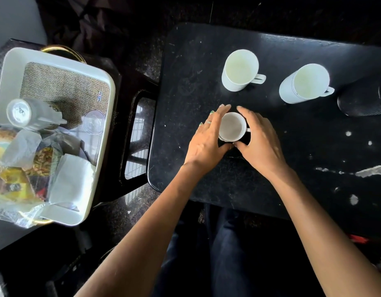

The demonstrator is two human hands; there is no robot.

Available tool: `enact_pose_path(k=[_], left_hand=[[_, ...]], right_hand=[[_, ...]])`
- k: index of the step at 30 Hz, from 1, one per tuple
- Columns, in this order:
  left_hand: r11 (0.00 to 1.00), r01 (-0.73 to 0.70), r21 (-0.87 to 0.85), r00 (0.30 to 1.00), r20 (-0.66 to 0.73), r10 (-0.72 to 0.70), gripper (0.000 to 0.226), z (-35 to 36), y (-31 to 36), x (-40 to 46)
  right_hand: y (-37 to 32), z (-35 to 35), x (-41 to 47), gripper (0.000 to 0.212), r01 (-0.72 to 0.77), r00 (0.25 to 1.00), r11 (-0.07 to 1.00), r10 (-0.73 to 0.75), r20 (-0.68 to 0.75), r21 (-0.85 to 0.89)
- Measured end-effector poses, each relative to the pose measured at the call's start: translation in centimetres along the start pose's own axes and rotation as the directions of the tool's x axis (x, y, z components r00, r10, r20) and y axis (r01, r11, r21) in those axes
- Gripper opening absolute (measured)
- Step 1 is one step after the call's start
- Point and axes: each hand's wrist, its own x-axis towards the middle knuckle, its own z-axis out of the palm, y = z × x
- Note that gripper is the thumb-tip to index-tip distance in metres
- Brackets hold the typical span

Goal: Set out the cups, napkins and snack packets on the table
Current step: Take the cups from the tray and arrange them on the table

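Note:
On the black table stand three white cups. One cup is at the back middle, another cup to its right. The nearest cup sits between my hands. My left hand cups its left side and my right hand wraps its right side over the handle. White napkins and snack packets lie in the white tray at the left.
The tray also holds a lying cup, a clear glass, a burlap mat and plastic wrap. A dark stool stands between tray and table. A black cylinder sits at the table's right edge.

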Motion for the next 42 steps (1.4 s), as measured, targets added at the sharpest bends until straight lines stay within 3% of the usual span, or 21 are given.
enact_pose_path(k=[3,6,10,13,16,20,23,27,32,37,42], left_hand=[[0.999,-0.028,-0.018,1.000,-0.016,0.027,0.087,-0.2,0.1,-0.7],[0.995,-0.052,-0.083,0.995,-0.090,0.044,0.083,-0.9,0.2,-1.9],[0.991,-0.040,-0.131,0.962,-0.273,0.003,0.072,-2.5,-0.5,-3.3],[0.984,-0.041,-0.175,0.895,-0.444,-0.041,0.063,-4.6,-1.4,-4.3],[0.981,-0.050,-0.187,0.769,-0.634,-0.082,0.058,-7.3,-2.6,-5.1],[0.966,-0.014,-0.257,0.533,-0.820,-0.211,0.052,-11.4,-4.6,-6.4],[0.942,-0.005,-0.335,0.353,-0.882,-0.312,0.054,-14.1,-6.2,-7.1],[0.875,0.022,-0.483,0.228,-0.850,-0.475,0.056,-17.3,-8.9,-7.8],[0.758,0.014,-0.652,0.188,-0.743,-0.642,0.055,-21.0,-11.5,-8.2],[0.636,0.040,-0.771,0.328,-0.591,-0.737,0.054,-23.7,-13.0,-8.0],[0.625,0.100,-0.774,0.341,-0.564,-0.752,0.064,-24.6,-12.5,-8.1]], right_hand=[[-0.5,-0.3,0.0,0.087,0.013,1.000,0.999,-0.013,-0.007,-0.033],[-1.8,-0.7,-0.4,0.078,0.048,0.996,0.998,-0.050,-0.074,-0.027],[-5.0,-0.5,-0.5,0.062,0.114,0.986,0.993,-0.112,-0.120,0.011],[-8.4,0.4,0.0,0.052,0.197,0.976,0.979,-0.191,-0.107,0.051],[-12.5,1.5,0.8,0.046,0.258,0.966,0.962,-0.253,-0.060,0.086],[-18.7,3.8,2.1,0.042,0.308,0.949,0.937,-0.315,0.017,0.166],[-23.1,5.8,3.2,0.043,0.337,0.928,0.918,-0.362,0.092,0.210],[-27.1,8.5,4.7,0.042,0.339,0.896,0.903,-0.395,0.201,0.265],[-29.9,11.5,6.2,0.044,0.264,0.866,0.921,-0.357,0.350,0.288],[-31.3,13.7,7.2,0.057,0.205,0.820,0.940,-0.316,0.477,0.271],[-32.4,15.4,7.1,0.060,0.101,0.795,0.949,-0.258,0.550,0.299]])
